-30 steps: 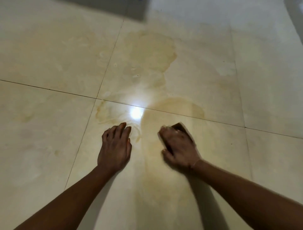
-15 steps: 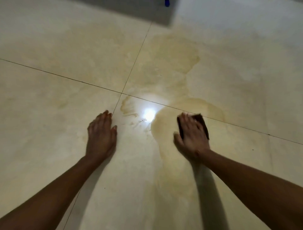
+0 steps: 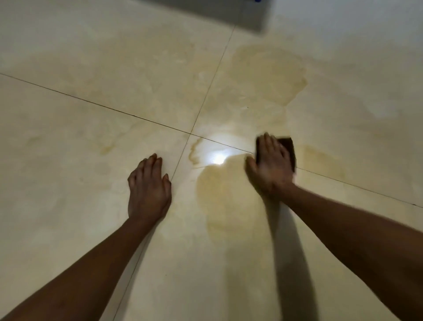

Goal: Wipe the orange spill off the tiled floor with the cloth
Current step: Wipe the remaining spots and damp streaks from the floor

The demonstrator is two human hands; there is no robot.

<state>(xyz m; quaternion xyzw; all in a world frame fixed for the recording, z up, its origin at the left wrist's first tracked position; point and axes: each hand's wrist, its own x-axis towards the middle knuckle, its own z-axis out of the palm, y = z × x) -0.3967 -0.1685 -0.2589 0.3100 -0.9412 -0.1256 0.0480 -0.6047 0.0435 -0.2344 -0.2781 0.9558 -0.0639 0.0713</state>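
— What did the head camera show of the floor?
— The floor [image 3: 68,183] was laid in large glossy cream tiles with faint marbling. Thin dark grout lines [image 3: 96,104] split them and crossed just ahead of the left hand. A bright round glare [image 3: 218,158] sat on the sheen between the two hands.
— And the spill?
— The spill [image 3: 226,197] was a thin, watery orange film in irregular patches. The nearest was a rounded blob with a darker rim, lying between the forearms and reaching up to the right hand. A broad, paler patch [image 3: 270,68] lay farther off. There was a faint one [image 3: 320,160] right of the cloth and a narrow curled streak [image 3: 193,151] beside the glare.
— Where was the cloth?
— The cloth [image 3: 287,149] was a small dark rectangular pad, flat on the floor at the blob's far edge, across a grout line. The right hand [image 3: 270,167] lay on top of it, blurred. Its fingers [image 3: 270,144] were stretched out close together and pressed flat on the pad, with the thumb off its left edge. Only the cloth's far right corner showed.
— The left hand?
— The left hand [image 3: 148,190] rested palm down on the tile left of the spill and held nothing. Its fingers [image 3: 151,163] were straight and nearly together.
— Anything else?
— A grey shadowed band [image 3: 229,11] ran along the top edge, with a bit of something blue [image 3: 257,1], too cut off to tell.
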